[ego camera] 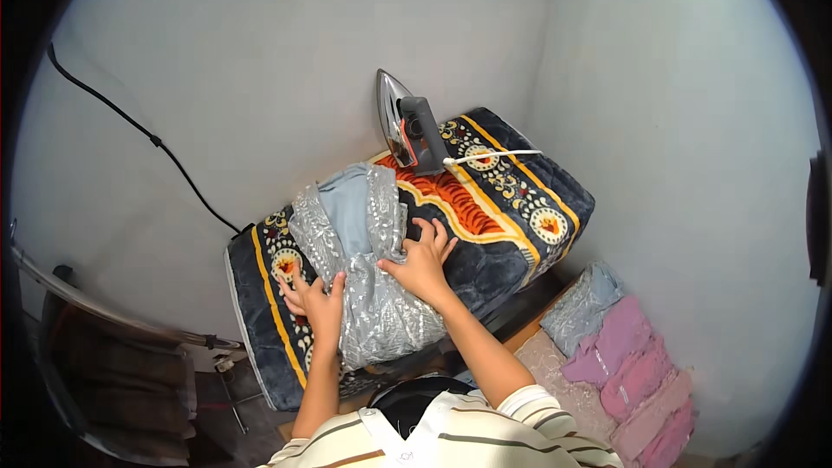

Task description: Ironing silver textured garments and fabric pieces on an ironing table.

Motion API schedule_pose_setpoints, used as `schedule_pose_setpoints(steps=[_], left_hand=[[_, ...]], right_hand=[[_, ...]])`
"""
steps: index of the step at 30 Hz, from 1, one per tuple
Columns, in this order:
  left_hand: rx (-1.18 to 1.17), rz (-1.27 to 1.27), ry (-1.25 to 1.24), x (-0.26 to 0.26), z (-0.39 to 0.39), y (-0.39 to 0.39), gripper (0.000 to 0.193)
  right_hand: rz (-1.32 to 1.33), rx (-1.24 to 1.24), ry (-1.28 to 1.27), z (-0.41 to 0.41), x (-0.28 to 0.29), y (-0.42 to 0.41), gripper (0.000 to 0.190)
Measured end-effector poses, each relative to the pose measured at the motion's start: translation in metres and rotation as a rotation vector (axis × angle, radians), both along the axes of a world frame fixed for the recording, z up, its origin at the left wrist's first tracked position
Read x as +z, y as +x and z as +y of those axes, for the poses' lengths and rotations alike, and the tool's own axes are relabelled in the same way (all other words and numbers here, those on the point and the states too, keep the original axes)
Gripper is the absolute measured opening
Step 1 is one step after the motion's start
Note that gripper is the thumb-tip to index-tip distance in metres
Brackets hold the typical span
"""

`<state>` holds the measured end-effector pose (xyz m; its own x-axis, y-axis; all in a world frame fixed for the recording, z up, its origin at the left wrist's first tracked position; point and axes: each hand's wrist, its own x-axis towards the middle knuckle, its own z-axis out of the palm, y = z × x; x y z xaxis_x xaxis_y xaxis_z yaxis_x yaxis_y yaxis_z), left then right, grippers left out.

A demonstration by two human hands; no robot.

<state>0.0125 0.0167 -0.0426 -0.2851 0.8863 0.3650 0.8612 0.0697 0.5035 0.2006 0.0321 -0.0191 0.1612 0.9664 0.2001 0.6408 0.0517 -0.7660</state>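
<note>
A silvery grey-blue garment [383, 312] with shiny embroidery lies over a patterned plush blanket [481, 273] that covers a raised surface. Its near end hangs over the edge towards me. My left hand [315, 305] is at the garment's left side, fingers spread over the blanket and thumb by the cloth. At the right side, my right hand [422, 266] has its fingers apart, with the thumb against the fabric. I see no cloth gripped in either hand. Beyond the garment, an electric iron [416, 127] stands upright on its heel, soleplate towards the left.
A white cord [497, 156] runs right from the iron. A black cable [156, 142] comes down the wall to the blanket's left corner. Folded pink and purple clothes [637, 377] are stacked at lower right. Dark cloth [123, 377] hangs from a metal rail [123, 318] at left.
</note>
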Motion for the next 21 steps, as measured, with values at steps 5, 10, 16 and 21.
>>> schedule_pose_setpoints(steps=[5, 10, 16, 21], left_hand=[[-0.109, -0.018, 0.042, 0.016, -0.008, 0.007, 0.043], [-0.141, 0.035, 0.086, -0.004, 0.003, 0.001, 0.04], [-0.088, 0.055, -0.062, -0.002, 0.002, 0.0, 0.044], [-0.129, -0.02, 0.045, -0.004, -0.001, -0.004, 0.041]], right_hand=[[0.035, -0.065, -0.163, -0.013, -0.006, 0.006, 0.064], [-0.132, 0.019, -0.389, -0.005, -0.004, 0.009, 0.087], [-0.224, -0.07, -0.424, -0.003, -0.004, 0.002, 0.084], [-0.171, -0.048, -0.383, -0.009, 0.005, -0.004, 0.067]])
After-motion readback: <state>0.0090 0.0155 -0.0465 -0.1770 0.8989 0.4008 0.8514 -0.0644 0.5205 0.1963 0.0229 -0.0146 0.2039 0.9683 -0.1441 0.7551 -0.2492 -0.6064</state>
